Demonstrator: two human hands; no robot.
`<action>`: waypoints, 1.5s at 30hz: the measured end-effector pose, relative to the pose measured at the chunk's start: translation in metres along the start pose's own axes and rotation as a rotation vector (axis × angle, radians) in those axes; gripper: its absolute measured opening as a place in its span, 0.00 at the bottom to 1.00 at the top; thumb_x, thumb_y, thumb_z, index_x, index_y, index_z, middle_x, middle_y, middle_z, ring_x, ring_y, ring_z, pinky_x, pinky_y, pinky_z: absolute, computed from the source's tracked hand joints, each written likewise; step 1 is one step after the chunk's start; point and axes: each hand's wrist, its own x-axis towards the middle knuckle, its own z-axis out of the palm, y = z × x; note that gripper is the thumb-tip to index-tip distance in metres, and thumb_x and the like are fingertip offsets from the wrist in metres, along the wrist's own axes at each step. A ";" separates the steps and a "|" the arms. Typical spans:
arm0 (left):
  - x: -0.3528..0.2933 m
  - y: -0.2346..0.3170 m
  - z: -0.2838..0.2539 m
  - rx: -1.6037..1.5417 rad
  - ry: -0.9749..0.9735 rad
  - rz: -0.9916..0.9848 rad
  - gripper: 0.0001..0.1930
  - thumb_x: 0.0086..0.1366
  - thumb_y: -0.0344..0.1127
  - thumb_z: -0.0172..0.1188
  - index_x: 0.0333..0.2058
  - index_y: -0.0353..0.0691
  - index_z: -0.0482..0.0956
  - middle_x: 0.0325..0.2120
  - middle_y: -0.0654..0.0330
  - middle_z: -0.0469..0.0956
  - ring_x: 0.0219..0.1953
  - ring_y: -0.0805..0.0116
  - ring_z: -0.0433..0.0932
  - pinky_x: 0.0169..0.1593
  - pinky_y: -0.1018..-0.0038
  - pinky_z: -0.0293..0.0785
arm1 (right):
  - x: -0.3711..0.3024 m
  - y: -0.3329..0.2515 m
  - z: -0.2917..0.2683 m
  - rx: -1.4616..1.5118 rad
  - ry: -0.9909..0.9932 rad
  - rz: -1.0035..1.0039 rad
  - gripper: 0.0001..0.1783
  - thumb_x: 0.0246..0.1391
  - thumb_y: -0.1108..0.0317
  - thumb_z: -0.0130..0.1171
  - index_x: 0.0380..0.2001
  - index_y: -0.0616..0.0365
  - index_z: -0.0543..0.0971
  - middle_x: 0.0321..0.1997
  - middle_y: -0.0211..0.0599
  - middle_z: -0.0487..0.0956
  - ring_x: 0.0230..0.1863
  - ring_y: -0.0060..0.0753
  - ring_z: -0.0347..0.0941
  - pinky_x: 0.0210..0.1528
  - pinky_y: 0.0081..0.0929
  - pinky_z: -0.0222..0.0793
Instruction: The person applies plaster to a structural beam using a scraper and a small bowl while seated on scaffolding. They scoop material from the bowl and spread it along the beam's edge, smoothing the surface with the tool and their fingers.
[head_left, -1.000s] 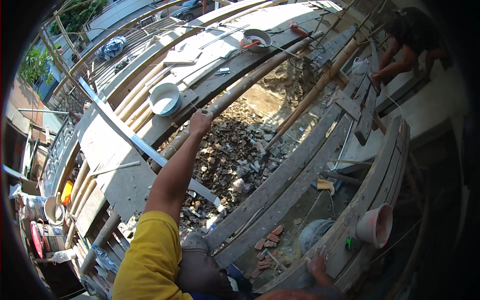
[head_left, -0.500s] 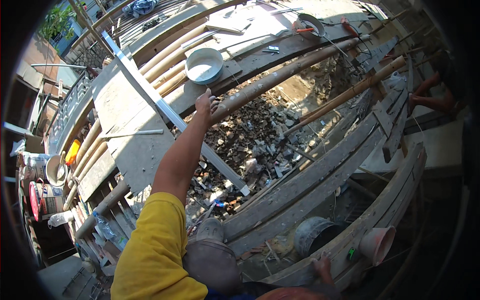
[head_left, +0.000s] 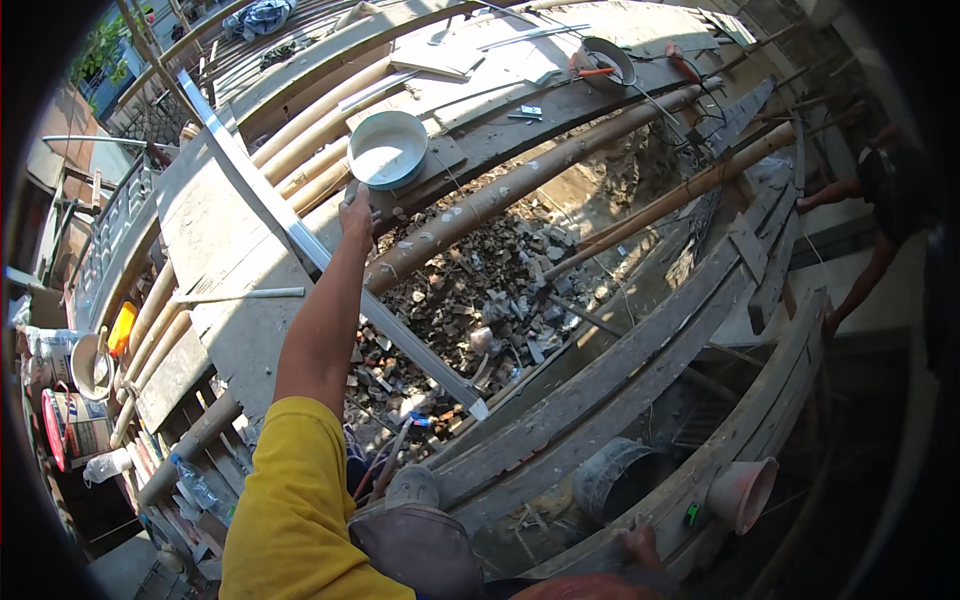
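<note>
My left hand point(head_left: 357, 214) reaches out in a yellow sleeve, thumb raised and fingers apart. It is just below the near rim of a round, light-blue basin point(head_left: 388, 152) with pale contents; whether it touches the rim I cannot tell. The basin sits on a board at the edge of the rubble pit. In the shade at the lower right, my right hand point(head_left: 641, 545) holds the edge of a long wooden plank point(head_left: 735, 440), its fingers partly hidden. A long metal straightedge point(head_left: 325, 255) runs under my left forearm.
Broken rubble point(head_left: 480, 300) fills the pit ahead, crossed by a thick pole point(head_left: 530, 175). A dark bucket point(head_left: 620, 480) and a tilted pinkish bucket point(head_left: 742, 495) are at the lower right. Another person's arm point(head_left: 865, 280) reaches to the planks. Another bowl point(head_left: 606, 62) stands far off.
My left hand has shifted left along the near side of the basin. The whole view has slid slightly left and down. The other person's second arm has come into view; my right hand stays put.
</note>
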 end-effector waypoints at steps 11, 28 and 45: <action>0.050 0.020 -0.007 0.211 -0.096 0.062 0.29 0.61 0.45 0.62 0.52 0.26 0.71 0.39 0.54 0.80 0.34 0.67 0.78 0.35 0.72 0.74 | 0.006 0.009 0.006 0.005 0.062 -0.126 0.40 0.50 0.51 0.63 0.60 0.67 0.68 0.62 0.72 0.64 0.61 0.66 0.64 0.63 0.45 0.62; -0.366 -0.096 0.011 0.407 -0.960 -0.060 0.32 0.60 0.48 0.66 0.55 0.30 0.69 0.35 0.49 0.80 0.34 0.66 0.81 0.38 0.71 0.77 | 0.005 -0.139 -0.077 1.070 -0.192 -0.399 0.46 0.57 0.35 0.49 0.66 0.61 0.59 0.61 0.48 0.71 0.58 0.54 0.70 0.63 0.45 0.62; -0.418 -0.129 -0.077 0.947 -1.347 -0.225 0.37 0.64 0.68 0.49 0.51 0.35 0.77 0.37 0.53 0.81 0.32 0.67 0.82 0.37 0.69 0.77 | -0.013 -0.158 -0.078 0.690 -0.130 -0.450 0.27 0.66 0.49 0.48 0.54 0.63 0.73 0.46 0.45 0.79 0.49 0.36 0.74 0.52 0.36 0.67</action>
